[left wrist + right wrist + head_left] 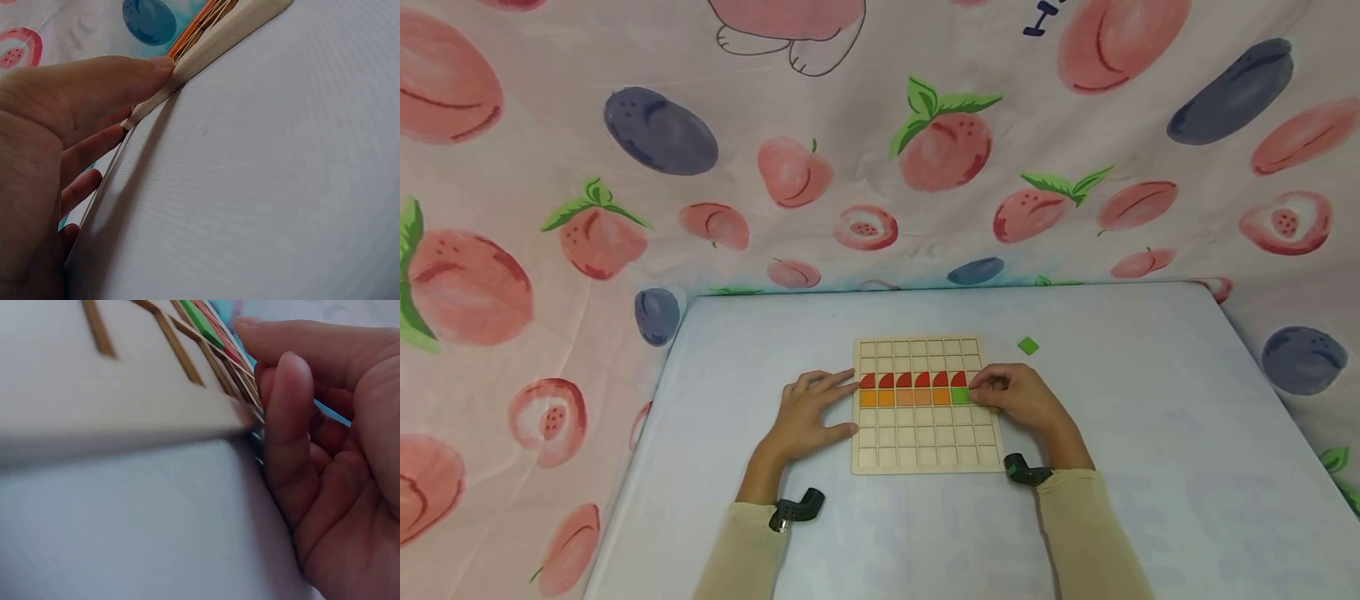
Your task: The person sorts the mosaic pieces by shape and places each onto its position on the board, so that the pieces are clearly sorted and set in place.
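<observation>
A square wooden grid board (910,459) lies on the table. One of its rows holds red quarter-circle tiles (922,380). The row nearer me has orange tiles (886,397) and, at its right, a green tile (959,396). My left hand (805,418) is spread at the board's left edge, thumb and fingertips against it; the left wrist view shows the thumb on the wooden rim (206,56). Over the right edge, my right hand (1018,396) bends its fingers beside the green tile. Its thumb and index tip stand apart in the right wrist view, nothing visible between them.
A loose green tile (1028,345) lies on the white table (1150,400) beyond the board's right corner. Behind the table hangs a fruit-patterned cloth (850,108). Dark wrist cameras sit on the left wrist (797,508) and right wrist (1026,470).
</observation>
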Tool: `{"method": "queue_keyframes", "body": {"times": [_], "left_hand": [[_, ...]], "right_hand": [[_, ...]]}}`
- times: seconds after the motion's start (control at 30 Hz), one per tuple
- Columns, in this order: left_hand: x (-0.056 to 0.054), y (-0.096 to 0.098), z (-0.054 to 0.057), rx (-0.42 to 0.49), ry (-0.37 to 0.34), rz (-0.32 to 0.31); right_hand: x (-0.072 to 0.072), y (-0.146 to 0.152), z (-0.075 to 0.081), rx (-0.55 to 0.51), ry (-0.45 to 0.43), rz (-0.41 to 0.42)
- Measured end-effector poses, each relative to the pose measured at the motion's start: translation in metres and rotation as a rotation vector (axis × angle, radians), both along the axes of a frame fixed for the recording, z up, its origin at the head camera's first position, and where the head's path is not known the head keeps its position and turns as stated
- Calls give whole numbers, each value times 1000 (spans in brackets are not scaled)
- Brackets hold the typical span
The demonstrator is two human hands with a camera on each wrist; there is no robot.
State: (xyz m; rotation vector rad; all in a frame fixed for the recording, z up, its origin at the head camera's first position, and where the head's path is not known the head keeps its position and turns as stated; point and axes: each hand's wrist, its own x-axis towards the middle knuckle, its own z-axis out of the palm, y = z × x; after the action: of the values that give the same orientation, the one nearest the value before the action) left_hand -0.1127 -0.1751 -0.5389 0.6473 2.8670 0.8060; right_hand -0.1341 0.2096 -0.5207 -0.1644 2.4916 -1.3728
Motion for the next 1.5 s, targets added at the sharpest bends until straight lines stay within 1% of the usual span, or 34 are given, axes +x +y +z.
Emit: {"method": "queue_keyframes", "body": {"times": [0.07, 0.13, 0.23, 0.33, 0.4, 0.5, 0.57, 0.63, 0.73, 0.83, 1.2, 1.5], "left_hand": [[0, 0, 0, -1, 0, 1], [0, 0, 0, -3, 1, 1], [0, 0, 0, -4, 4, 1], [0, 0, 1, -3, 7, 1], [0, 0, 1, -4, 8, 1], [0, 0, 0, -9, 8, 3], [0, 0, 0, -11, 8, 4], [0, 0, 0, -10, 6, 5], [0, 0, 0, -7, 4, 6], [0, 0, 0, -5, 4, 2], [1, 0, 0, -14, 10, 1], [0, 0, 0, -14, 17, -1]], "right_hand": [[1, 4, 1, -21, -17, -21], [0, 10, 3, -7, -6, -47], [-1, 18, 5, 74, 59, -105], [-4, 24, 8, 155, 132, -188], [-5, 27, 9, 189, 172, -240], [-8, 32, 11, 234, 210, -314], [-9, 35, 13, 276, 214, -345], [-11, 39, 14, 313, 207, -353], [-15, 44, 15, 347, 200, -337], [-18, 46, 17, 347, 190, -335], [-25, 47, 13, 403, 121, -413], [-29, 47, 13, 414, 77, -423]]}}
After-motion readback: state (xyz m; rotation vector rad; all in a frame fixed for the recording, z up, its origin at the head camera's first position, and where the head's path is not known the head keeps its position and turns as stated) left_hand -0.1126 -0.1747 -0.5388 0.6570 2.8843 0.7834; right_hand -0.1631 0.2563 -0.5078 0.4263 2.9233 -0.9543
